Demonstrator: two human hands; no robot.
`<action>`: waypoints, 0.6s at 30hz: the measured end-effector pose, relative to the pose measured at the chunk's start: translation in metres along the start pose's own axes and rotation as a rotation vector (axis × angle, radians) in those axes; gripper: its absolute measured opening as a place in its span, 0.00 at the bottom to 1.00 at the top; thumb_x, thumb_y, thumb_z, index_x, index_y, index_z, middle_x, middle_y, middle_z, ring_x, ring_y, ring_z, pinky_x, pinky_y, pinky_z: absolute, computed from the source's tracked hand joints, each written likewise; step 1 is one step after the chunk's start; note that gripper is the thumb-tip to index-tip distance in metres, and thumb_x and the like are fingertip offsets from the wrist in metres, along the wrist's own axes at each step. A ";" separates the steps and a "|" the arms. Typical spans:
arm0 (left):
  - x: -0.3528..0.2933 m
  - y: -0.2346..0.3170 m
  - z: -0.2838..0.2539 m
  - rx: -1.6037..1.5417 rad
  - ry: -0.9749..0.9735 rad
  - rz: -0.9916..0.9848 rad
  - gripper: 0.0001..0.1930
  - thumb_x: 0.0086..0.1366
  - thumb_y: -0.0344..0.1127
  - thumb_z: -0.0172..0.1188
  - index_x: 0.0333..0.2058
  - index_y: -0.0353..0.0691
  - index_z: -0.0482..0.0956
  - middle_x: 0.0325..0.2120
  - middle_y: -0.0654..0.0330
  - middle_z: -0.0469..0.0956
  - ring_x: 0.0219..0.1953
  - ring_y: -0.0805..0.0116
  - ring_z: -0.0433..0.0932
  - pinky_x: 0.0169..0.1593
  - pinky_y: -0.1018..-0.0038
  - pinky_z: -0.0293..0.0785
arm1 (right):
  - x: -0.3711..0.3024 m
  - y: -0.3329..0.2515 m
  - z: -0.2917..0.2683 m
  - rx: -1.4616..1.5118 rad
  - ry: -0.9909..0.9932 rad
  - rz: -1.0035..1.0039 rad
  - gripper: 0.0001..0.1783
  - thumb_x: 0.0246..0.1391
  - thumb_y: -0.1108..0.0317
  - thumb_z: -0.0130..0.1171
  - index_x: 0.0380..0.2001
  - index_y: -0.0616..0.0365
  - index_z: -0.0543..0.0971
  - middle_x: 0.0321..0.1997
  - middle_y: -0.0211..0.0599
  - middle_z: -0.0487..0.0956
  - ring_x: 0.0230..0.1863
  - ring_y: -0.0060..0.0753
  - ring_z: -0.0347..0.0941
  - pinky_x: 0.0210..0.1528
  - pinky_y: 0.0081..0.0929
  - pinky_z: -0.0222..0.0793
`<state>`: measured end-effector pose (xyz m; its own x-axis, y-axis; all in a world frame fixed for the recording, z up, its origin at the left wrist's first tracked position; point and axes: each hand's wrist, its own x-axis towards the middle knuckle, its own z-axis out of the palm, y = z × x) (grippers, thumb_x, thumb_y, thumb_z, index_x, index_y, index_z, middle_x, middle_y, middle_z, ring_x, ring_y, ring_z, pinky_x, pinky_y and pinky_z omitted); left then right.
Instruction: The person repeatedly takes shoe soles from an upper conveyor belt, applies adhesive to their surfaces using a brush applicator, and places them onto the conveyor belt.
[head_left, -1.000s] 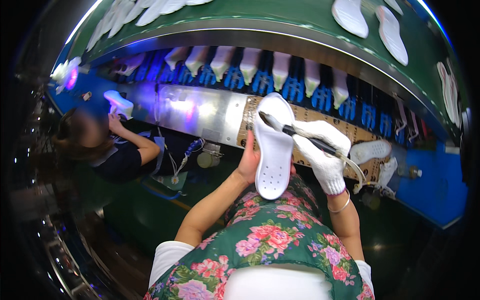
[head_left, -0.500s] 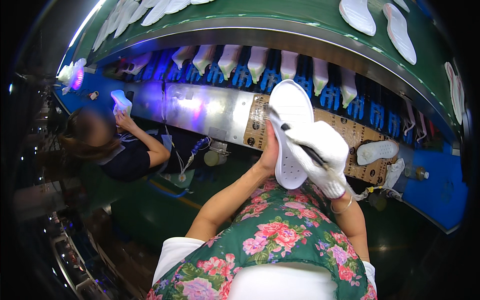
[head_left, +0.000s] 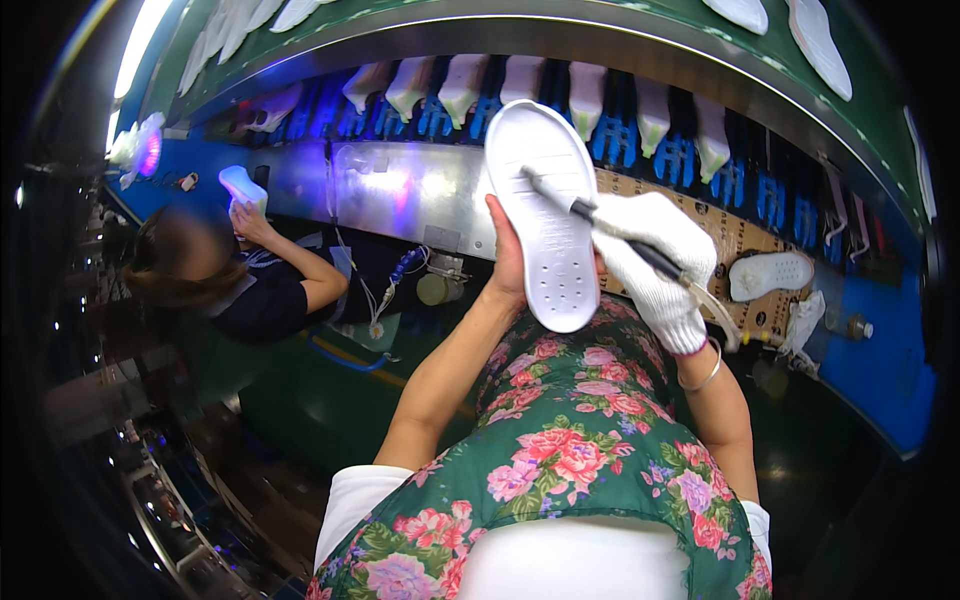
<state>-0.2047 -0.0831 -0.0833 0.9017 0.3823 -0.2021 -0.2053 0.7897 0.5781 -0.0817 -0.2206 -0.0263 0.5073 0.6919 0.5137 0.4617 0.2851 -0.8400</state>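
A white shoe sole [head_left: 560, 265] is in front of me, its hollow inner face turned up, with ridges across the toe half and small holes near the heel. My bare left hand [head_left: 509, 250] is wrapped around it from the left and below; most of those fingers are hidden behind the sole. In a white knit glove, my right hand [head_left: 668, 235] is closed on a dark-handled brush [head_left: 582, 209] with a pale tube trailing from its rear end. The brush's grey tip lies over the ridged inner face and seems to touch it.
Beyond is a rack of pink-and-white shoe uppers [head_left: 463, 85] beneath a green conveyor [head_left: 600, 12] carrying soles. Another sole [head_left: 770, 274] rests on cardboard [head_left: 725, 238] at right, near a bottle [head_left: 858, 326]. A co-worker [head_left: 270, 300] at left holds a shoe part.
The sole has shifted up and left, facing me more fully. The brush tip has gone from the sole's left edge onto its inner face. The surroundings have shifted slightly in view.
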 end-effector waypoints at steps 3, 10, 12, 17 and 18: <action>0.003 0.002 0.007 0.081 0.196 0.040 0.56 0.59 0.86 0.25 0.67 0.41 0.61 0.52 0.50 0.77 0.52 0.56 0.80 0.56 0.59 0.79 | -0.004 -0.004 0.002 -0.203 -0.081 -0.149 0.17 0.48 0.73 0.69 0.44 0.52 0.85 0.41 0.39 0.85 0.40 0.43 0.81 0.42 0.33 0.77; 0.011 0.006 -0.016 -0.003 -0.088 0.034 0.60 0.55 0.89 0.24 0.59 0.34 0.67 0.37 0.46 0.80 0.36 0.55 0.82 0.41 0.59 0.82 | -0.013 -0.007 0.003 -0.050 -0.050 -0.082 0.13 0.46 0.75 0.72 0.38 0.57 0.87 0.37 0.38 0.87 0.37 0.38 0.83 0.41 0.31 0.77; 0.016 0.010 -0.017 -0.083 -0.078 0.053 0.61 0.53 0.90 0.25 0.58 0.34 0.67 0.38 0.47 0.80 0.38 0.55 0.82 0.42 0.59 0.81 | -0.013 -0.004 0.004 -0.136 0.007 -0.098 0.15 0.45 0.76 0.72 0.40 0.54 0.87 0.40 0.38 0.86 0.37 0.40 0.83 0.40 0.30 0.77; 0.015 0.014 -0.029 -0.297 -0.160 -0.118 0.62 0.47 0.93 0.34 0.52 0.33 0.71 0.39 0.49 0.77 0.39 0.51 0.79 0.43 0.53 0.79 | -0.027 -0.008 0.020 -0.032 -0.160 -0.207 0.17 0.41 0.75 0.72 0.38 0.47 0.87 0.38 0.33 0.86 0.35 0.40 0.83 0.40 0.31 0.77; 0.015 0.014 -0.027 -0.298 -0.155 -0.122 0.62 0.47 0.93 0.34 0.52 0.33 0.71 0.39 0.49 0.77 0.39 0.51 0.79 0.43 0.53 0.79 | -0.025 -0.012 0.017 0.072 -0.184 -0.169 0.16 0.42 0.75 0.72 0.37 0.47 0.87 0.38 0.33 0.86 0.35 0.40 0.83 0.40 0.31 0.77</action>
<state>-0.2043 -0.0532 -0.0990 0.9688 0.2168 -0.1197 -0.1735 0.9391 0.2967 -0.1124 -0.2304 -0.0321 0.2834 0.7380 0.6124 0.4722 0.4485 -0.7589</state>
